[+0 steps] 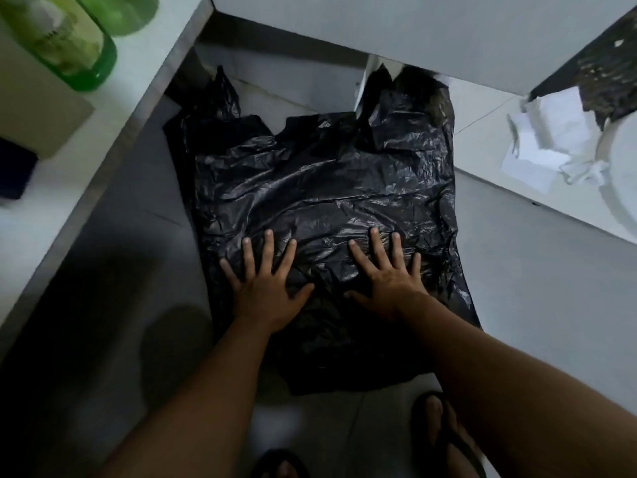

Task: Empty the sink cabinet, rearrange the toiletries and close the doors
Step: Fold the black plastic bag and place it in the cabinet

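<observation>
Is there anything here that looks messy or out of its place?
Yes. Crumpled white paper lies loose at the right. The black bag is spread flat on the floor, wrinkled, with both hands, left and right, pressing on it.

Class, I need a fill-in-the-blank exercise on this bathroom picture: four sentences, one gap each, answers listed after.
1. Both hands, the left hand and the right hand, press flat on a ____ plastic bag.
2. The bag lies spread on the ____.
3. The bottle at top left is ____ in colour.
4. The crumpled paper at right is ____.

Answers: black; floor; green; white
</observation>
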